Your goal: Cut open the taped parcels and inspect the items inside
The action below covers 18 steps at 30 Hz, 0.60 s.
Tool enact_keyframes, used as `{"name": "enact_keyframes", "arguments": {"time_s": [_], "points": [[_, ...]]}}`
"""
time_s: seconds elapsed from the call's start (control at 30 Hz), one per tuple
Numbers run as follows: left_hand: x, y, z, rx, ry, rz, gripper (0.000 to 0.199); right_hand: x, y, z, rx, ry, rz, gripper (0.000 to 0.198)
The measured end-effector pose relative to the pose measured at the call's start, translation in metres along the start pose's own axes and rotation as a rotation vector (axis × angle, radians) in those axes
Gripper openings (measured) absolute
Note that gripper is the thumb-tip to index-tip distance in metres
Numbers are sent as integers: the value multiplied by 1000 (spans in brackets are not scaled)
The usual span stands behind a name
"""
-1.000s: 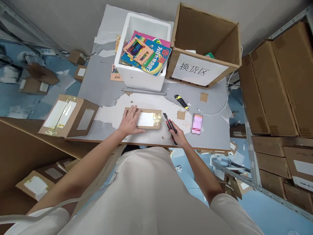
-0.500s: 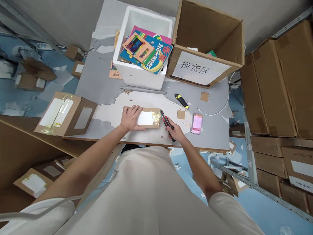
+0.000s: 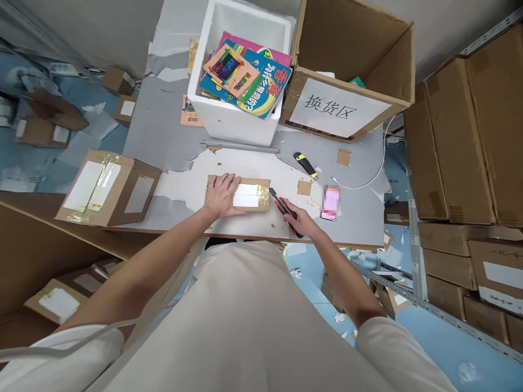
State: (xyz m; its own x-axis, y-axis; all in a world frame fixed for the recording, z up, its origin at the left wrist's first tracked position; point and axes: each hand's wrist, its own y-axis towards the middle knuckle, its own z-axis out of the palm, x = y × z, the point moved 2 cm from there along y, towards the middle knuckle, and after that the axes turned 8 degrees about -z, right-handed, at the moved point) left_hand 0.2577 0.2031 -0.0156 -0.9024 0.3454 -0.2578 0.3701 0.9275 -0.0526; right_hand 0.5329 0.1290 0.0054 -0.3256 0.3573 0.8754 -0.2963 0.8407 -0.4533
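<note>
A small cardboard box (image 3: 247,196) with a white label and shiny tape at its right end lies on the table. My left hand (image 3: 222,196) rests flat over the box's left part, fingers spread toward the far edge and thumb along the near side. In my right hand (image 3: 300,218) is a black and red utility knife (image 3: 281,204), gripped with its tip pointing up and left. That tip is close to the box's right end; whether it touches, I cannot tell.
Behind stand a white foam box (image 3: 241,128) of books (image 3: 249,81) and a big open carton (image 3: 298,95). A yellow-black cutter (image 3: 305,165), cardboard scraps (image 3: 304,188), a phone (image 3: 330,202) and a cable (image 3: 368,182) lie rightward. A taped carton (image 3: 134,188) sits left; stacked cartons (image 3: 449,147) stand right.
My right hand has drawn slightly right and toward me with the utility knife. My left hand stays on the box. The whole view has shifted slightly.
</note>
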Motion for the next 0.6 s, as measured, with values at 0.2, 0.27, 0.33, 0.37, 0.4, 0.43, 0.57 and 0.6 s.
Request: {"name": "enact_keyframes", "arguments": {"time_s": [0.2, 0.27, 0.33, 0.37, 0.4, 0.43, 0.57, 0.6], "points": [[1, 1, 0, 5, -22, -13, 111, -3, -5, 8, 54, -53, 20, 65], [1, 1, 1, 16, -39, -12, 110, -7, -14, 14, 98, -76, 46, 64], [2, 0, 1, 19, -61, -13, 110, -11, -24, 18, 87, -60, 58, 65], [2, 0, 1, 17, -72, -15, 111, -13, -30, 19, 64, -39, 60, 64], [3, -1, 0, 15, -79, -18, 112, -16, -37, 19, 35, -15, 61, 64], [3, -1, 0, 15, -83, -21, 113, -19, -45, 18, 3, 15, 63, 63], [-3, -1, -5, 23, -60, -48, 115, -35, -71, 23, -259, 222, 66, 70], [-5, 0, -7, 20, -49, -79, 116, -38, -71, 30, -342, 301, 60, 70]]}}
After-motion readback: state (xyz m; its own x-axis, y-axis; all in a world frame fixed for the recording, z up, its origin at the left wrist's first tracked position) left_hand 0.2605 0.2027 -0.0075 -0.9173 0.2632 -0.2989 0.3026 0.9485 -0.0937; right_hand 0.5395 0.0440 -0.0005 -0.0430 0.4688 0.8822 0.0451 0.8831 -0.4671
